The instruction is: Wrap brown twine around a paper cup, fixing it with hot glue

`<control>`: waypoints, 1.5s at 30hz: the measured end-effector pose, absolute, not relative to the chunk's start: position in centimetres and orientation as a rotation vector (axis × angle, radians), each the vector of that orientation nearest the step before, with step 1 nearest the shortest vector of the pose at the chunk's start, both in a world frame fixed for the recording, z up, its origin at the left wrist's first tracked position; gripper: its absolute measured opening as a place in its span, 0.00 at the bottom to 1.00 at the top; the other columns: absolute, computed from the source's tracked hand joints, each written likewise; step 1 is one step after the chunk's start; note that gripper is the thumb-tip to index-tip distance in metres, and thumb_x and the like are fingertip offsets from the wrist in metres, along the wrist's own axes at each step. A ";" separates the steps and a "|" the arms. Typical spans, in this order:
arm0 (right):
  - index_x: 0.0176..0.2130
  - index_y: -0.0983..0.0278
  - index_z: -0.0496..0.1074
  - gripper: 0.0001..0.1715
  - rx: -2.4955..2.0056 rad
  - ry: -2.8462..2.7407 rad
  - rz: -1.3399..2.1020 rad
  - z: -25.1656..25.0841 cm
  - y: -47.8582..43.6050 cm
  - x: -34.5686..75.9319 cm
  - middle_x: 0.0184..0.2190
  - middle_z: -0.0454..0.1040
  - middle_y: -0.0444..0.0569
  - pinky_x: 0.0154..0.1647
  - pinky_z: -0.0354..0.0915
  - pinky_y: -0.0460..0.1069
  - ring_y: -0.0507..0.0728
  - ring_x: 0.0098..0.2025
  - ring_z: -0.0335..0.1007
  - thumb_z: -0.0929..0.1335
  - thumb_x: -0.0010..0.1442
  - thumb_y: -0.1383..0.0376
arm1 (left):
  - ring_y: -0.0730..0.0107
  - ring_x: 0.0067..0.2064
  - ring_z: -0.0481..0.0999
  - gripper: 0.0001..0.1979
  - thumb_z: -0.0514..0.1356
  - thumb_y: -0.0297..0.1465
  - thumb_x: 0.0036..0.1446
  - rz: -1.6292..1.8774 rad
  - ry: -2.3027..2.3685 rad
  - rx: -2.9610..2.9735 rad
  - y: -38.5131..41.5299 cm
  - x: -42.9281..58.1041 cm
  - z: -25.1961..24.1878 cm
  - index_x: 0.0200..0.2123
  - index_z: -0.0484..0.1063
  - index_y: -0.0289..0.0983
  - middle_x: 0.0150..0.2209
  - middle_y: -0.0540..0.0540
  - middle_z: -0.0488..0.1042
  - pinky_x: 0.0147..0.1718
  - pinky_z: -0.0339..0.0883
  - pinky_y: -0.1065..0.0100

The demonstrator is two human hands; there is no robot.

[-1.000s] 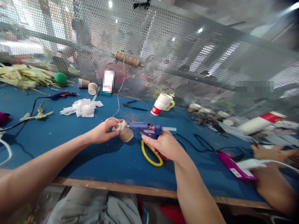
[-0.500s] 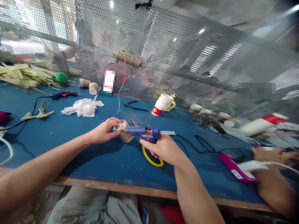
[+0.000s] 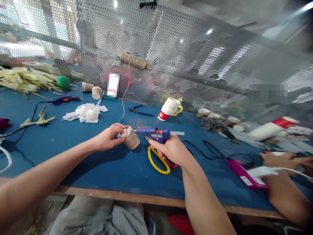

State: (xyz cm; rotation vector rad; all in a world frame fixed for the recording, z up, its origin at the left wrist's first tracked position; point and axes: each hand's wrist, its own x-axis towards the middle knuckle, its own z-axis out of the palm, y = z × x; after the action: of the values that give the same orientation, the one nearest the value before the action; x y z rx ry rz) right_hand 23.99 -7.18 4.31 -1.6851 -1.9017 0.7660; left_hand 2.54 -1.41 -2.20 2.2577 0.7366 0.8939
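Note:
My left hand (image 3: 111, 137) grips the white end of a small paper cup (image 3: 132, 140), tilted on its side and partly wrapped in brown twine. My right hand (image 3: 172, 148) is closed round a blue glue gun (image 3: 154, 133), a clear glue stick poking from its back. The gun's nozzle points left at the cup, close to its upper edge; whether it touches I cannot tell. A strand of twine (image 3: 123, 107) runs from the cup up to a spool (image 3: 134, 62) on the mesh. Yellow-and-red handled scissors (image 3: 157, 166) lie under my right hand.
Pliers (image 3: 141, 112) and stacked white cups (image 3: 169, 109) stand beyond my hands. At left are a white plastic bag (image 3: 86, 113), a second glue gun (image 3: 65, 99) and pale husks (image 3: 24, 80). A magenta power strip (image 3: 246, 174) and another person's hand (image 3: 278, 163) are at right.
The glue gun in my right hand has moved slightly up and right, uncovering more of the twine-wrapped cup and the scissors. My left hand keeps its hold on the cup.

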 end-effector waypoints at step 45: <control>0.22 0.67 0.66 0.09 -1.648 -1.228 0.877 1.7 0.0 28.0 0.19 0.68 0.45 0.16 0.57 0.42 0.45 0.17 0.59 0.67 0.48 0.65 | 0.64 0.54 0.61 0.03 0.51 0.26 0.51 0.913 0.747 2.246 -1.6 2.5 -1.7 0.26 0.60 0.36 0.39 0.42 0.69 0.49 0.56 0.64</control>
State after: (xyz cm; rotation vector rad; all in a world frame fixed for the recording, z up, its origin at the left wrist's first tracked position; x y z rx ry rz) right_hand 28.00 0.03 1.75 -1.6482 -1.2279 0.8770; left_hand 2.51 -1.60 -1.74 2.2458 0.7471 0.9132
